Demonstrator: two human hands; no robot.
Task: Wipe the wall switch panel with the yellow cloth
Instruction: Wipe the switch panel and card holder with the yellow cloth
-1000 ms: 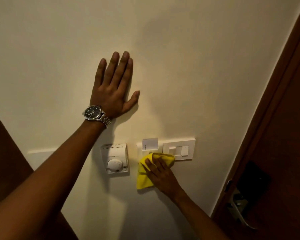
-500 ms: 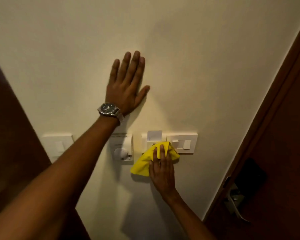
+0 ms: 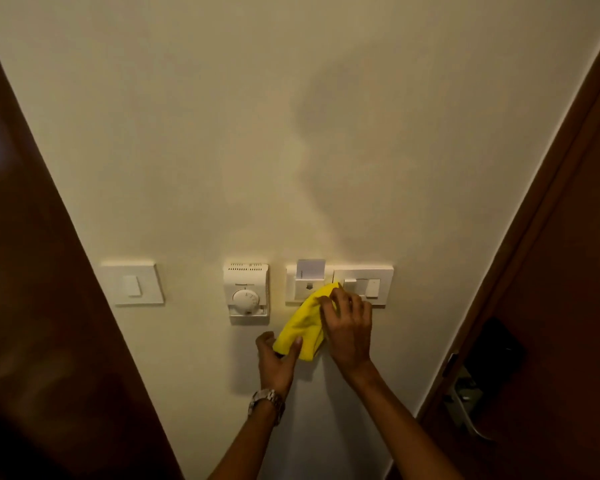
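Observation:
The white wall switch panel (image 3: 378, 277) sits on the cream wall, with a key-card holder (image 3: 307, 285) joined at its left holding a pale card (image 3: 311, 267). The yellow cloth (image 3: 303, 322) hangs across the panel's lower left corner and the wall below it. My right hand (image 3: 349, 327) presses the cloth's upper part against the panel, fingers covering the panel's lower left. My left hand (image 3: 278, 358), with a metal wristwatch, pinches the cloth's lower corner between thumb and fingers.
A white thermostat with a round dial (image 3: 246, 292) is mounted just left of the card holder. A single white switch (image 3: 132, 284) sits further left. Dark wooden panels flank the wall; the right door (image 3: 568, 306) carries a black lock and metal handle (image 3: 471, 410).
My left hand has come off the wall above and dropped down to grip the cloth's lower corner. The right hand has stayed on the cloth, shifting slightly right. The view tilted, showing the left switch fully.

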